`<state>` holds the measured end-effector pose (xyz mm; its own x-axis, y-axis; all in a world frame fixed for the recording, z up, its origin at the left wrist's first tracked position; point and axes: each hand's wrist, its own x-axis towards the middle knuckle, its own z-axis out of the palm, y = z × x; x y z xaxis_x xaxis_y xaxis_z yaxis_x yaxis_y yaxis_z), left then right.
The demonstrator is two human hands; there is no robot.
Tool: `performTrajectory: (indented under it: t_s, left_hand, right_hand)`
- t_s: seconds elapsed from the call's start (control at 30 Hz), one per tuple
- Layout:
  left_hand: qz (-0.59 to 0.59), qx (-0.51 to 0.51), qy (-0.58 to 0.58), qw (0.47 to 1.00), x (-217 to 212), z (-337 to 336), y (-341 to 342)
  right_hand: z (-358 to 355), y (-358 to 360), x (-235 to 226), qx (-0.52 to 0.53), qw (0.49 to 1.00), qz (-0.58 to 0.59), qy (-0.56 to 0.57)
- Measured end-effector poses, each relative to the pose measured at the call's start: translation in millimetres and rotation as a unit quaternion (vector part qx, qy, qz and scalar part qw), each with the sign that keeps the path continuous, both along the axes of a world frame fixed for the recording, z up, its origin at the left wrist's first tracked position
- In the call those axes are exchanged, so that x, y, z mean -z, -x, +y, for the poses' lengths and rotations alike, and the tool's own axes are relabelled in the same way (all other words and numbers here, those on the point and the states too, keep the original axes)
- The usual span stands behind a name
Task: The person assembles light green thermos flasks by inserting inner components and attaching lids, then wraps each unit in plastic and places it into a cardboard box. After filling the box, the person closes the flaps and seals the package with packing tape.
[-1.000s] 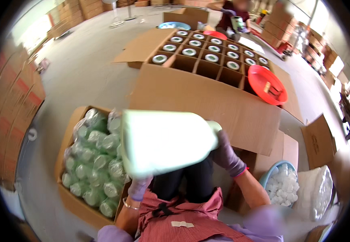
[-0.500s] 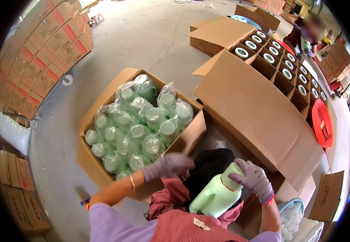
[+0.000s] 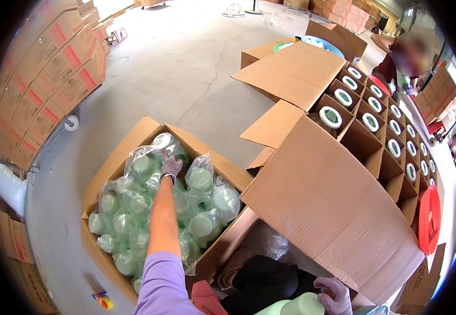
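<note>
- Reaching into the box (image 3: 120,152) of wrapped bottles (image 3: 120,221): left hand (image 3: 172,165), grip part-open, apparently empty; lifting straight should spare the bags (image 3: 224,202).
- Green bottle (image 3: 302,305), lower edge: best steadied by the right hand (image 3: 335,295), curled alongside; cannot tell its hold.

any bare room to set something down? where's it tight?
Widest free patch: grey floor between the stacked cartons, flask carton and divided carton; a strip runs between stack and flask carton. Several divided-carton cells look vacant. Crowded: the bagged green flasks around the left hand, and beside the right hand, with a green flask and cardboard flap close.
</note>
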<state>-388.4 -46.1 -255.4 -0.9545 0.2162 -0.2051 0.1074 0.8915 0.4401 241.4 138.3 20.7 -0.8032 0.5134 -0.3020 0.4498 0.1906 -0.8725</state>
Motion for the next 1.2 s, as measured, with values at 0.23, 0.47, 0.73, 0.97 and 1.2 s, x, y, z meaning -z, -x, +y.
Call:
performTrajectory:
  t_s: [0.23,0.47,0.73,0.97,1.2]
  left_hand:
    - [0.089,-0.034,-0.481,0.871,-19,-49,4]
    - [-0.022,0.204,-0.779,0.593,-290,-72,-161]
    - [-0.227,0.296,-0.874,0.312,-451,-105,-157]
    - [0.057,0.210,-0.732,0.646,-416,-25,-260]
    - [0.073,0.195,-0.539,0.816,-273,-19,-390]
  right_hand:
    - [11,53,-26,-0.087,0.992,-0.094,0.021]
    - [18,73,-19,-0.254,0.958,0.109,-0.079]
    - [-35,189,-45,-0.176,0.802,0.328,-0.467]
    - [-46,293,-34,-0.071,0.944,0.302,-0.113]
    - [-23,199,-20,0.013,0.954,0.291,0.064]
